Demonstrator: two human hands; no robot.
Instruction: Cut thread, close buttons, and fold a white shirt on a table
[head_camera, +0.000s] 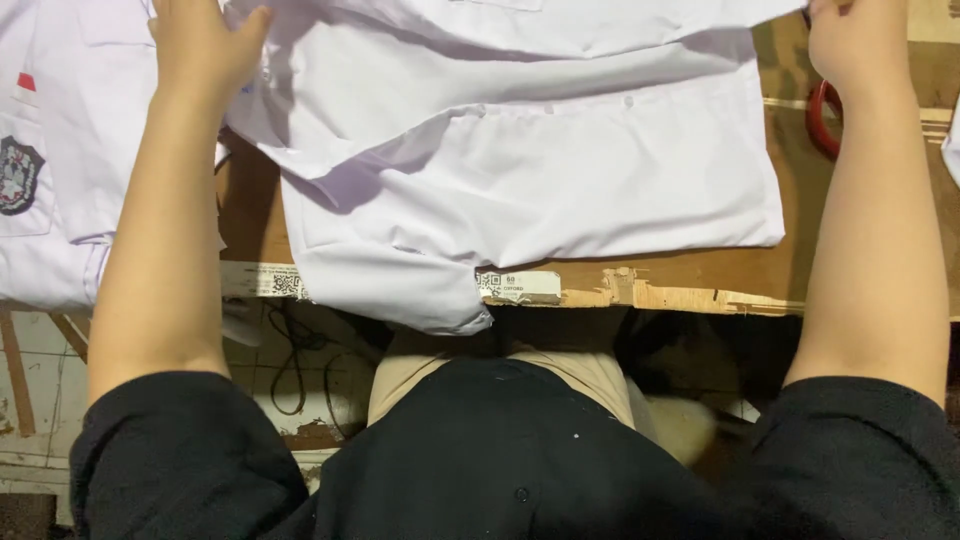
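Note:
A white button-front shirt (520, 170) lies spread on a brown wooden table (700, 285), its lower part hanging over the near edge. My left hand (205, 45) rests flat on the shirt's left side near the top of the view, fingers together and pressing the cloth. My right hand (858, 40) sits at the shirt's upper right corner, partly cut off by the frame; its fingers are hidden, so its grip is unclear.
Another white shirt with a dark crest badge (18, 175) lies at the far left. A red ring-shaped object (822, 118) sits on the table beside my right wrist. A paper label (520, 287) sticks to the chipped table edge. Black cables (290, 350) hang below.

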